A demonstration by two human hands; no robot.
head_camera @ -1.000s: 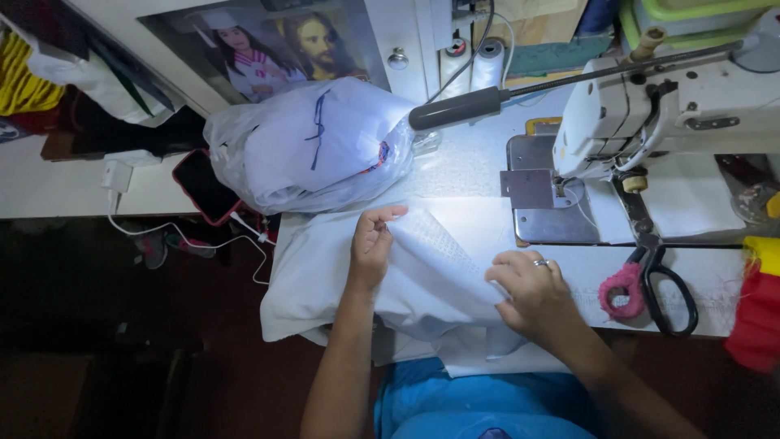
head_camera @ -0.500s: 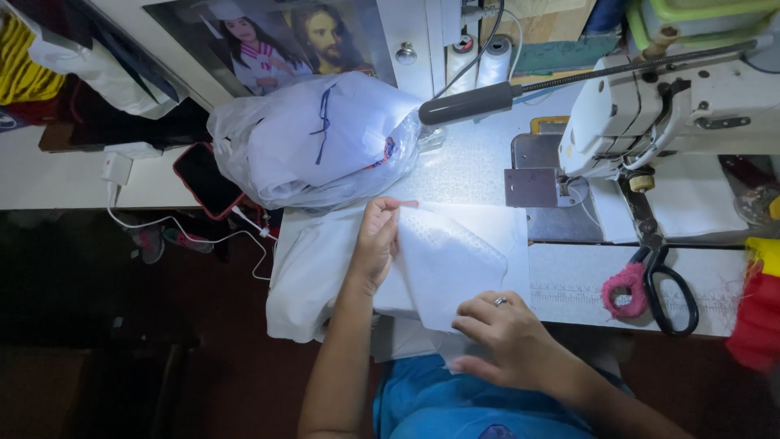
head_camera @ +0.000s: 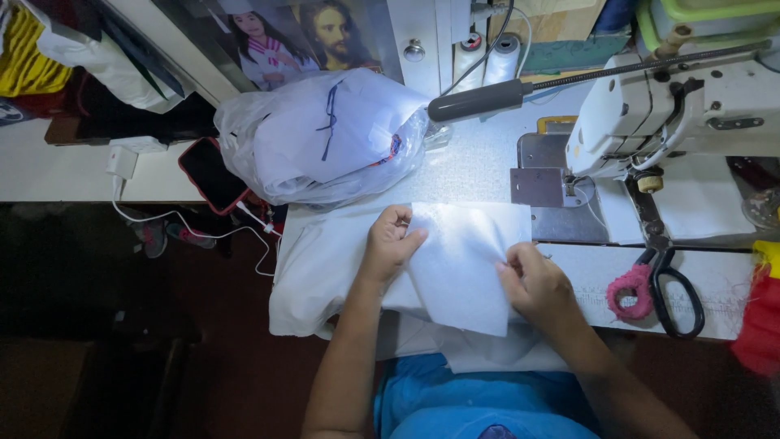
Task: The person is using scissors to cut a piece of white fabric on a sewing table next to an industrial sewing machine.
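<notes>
A white piece of cloth (head_camera: 463,268) lies flat on the sewing table (head_camera: 479,167) on top of more white fabric (head_camera: 321,276). My left hand (head_camera: 390,244) pinches its upper left edge. On the right edge, my right hand (head_camera: 536,284) grips the same piece with closed fingers. Both hands are to the left of the white sewing machine (head_camera: 691,114), and the cloth's upper right corner reaches the machine's metal plate (head_camera: 544,187).
A clear plastic bag of white cloth (head_camera: 321,138) sits behind my hands. Scissors with a pink-wrapped handle (head_camera: 654,289) lie at the right. A phone (head_camera: 213,175) with a white cable (head_camera: 211,232) rests at the table's left edge. Thread spools (head_camera: 487,53) stand at the back.
The white piece has been spread flat and shifted toward the machine. My right hand moved up from the table's near edge to the cloth's right edge; my left hand stayed at the top left.
</notes>
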